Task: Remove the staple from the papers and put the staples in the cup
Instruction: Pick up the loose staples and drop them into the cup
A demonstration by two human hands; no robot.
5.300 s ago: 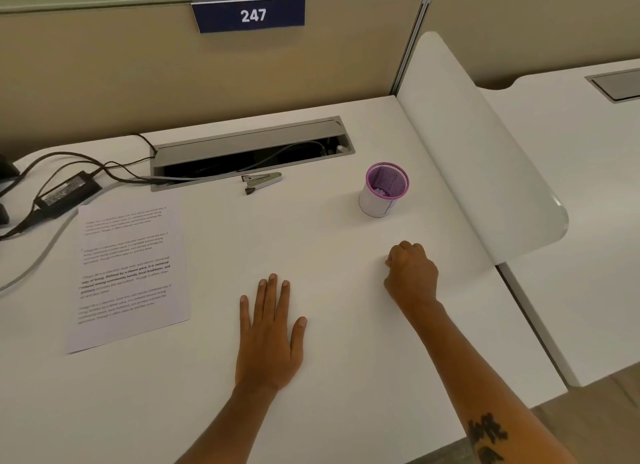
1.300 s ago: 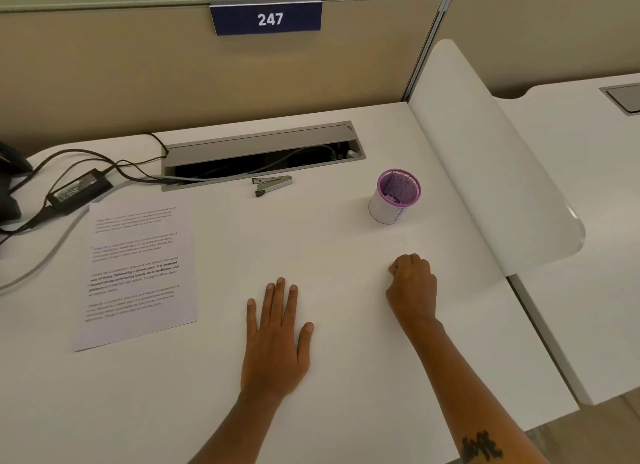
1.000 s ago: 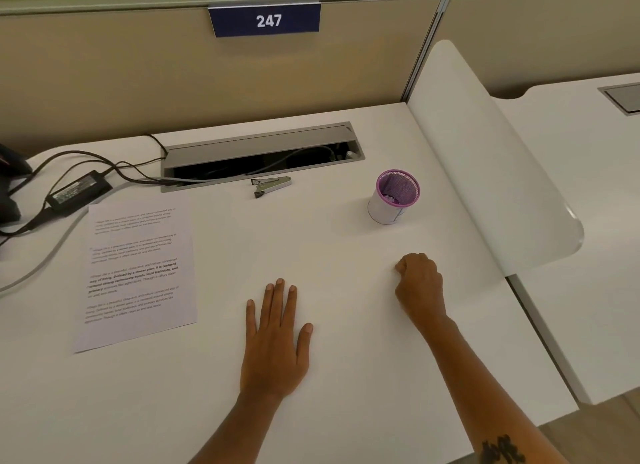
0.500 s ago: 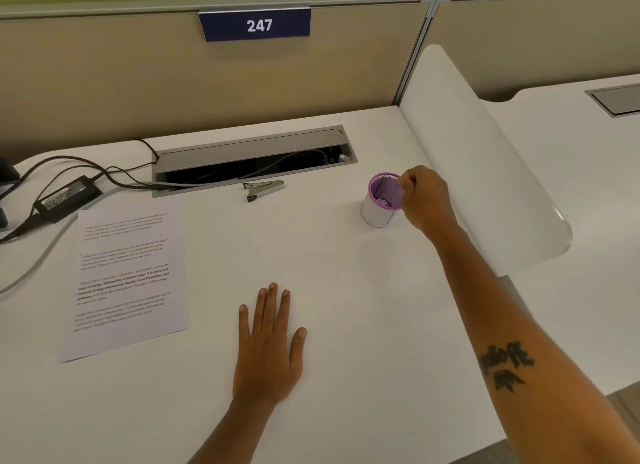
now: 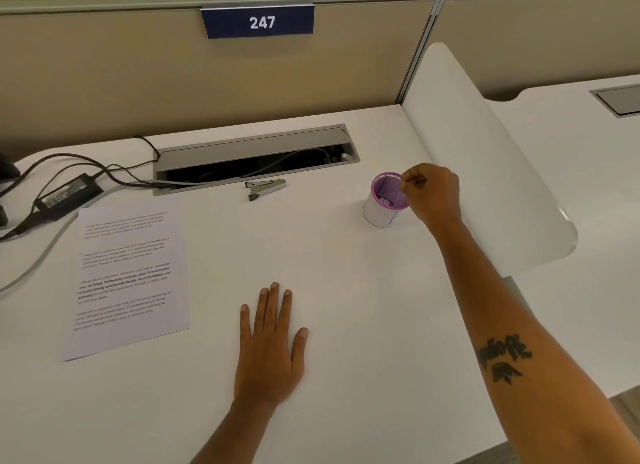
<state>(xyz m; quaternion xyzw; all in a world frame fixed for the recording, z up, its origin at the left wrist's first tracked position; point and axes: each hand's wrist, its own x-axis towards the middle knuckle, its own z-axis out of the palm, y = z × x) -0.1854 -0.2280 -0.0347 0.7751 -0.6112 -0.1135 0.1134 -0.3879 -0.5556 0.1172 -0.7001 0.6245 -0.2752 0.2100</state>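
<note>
A purple mesh cup (image 5: 382,200) wrapped in white paper stands on the white desk (image 5: 346,290) at the back right. My right hand (image 5: 431,195) hovers at the cup's right rim, thumb and forefinger pinched together over the opening; any staple between them is too small to see. My left hand (image 5: 272,346) lies flat on the desk near the front, fingers spread, holding nothing. The printed papers (image 5: 128,273) lie at the left. A small grey staple remover (image 5: 265,189) rests behind the middle, near the cable slot.
An open grey cable tray (image 5: 256,158) runs along the back of the desk. A black power adapter (image 5: 67,195) and cables lie at the far left. A white curved divider panel (image 5: 485,172) rises along the desk's right edge.
My right hand has gone from a fist on the desk up and forward to the cup's rim, where it holds pinched. The left hand and the papers have stayed put.
</note>
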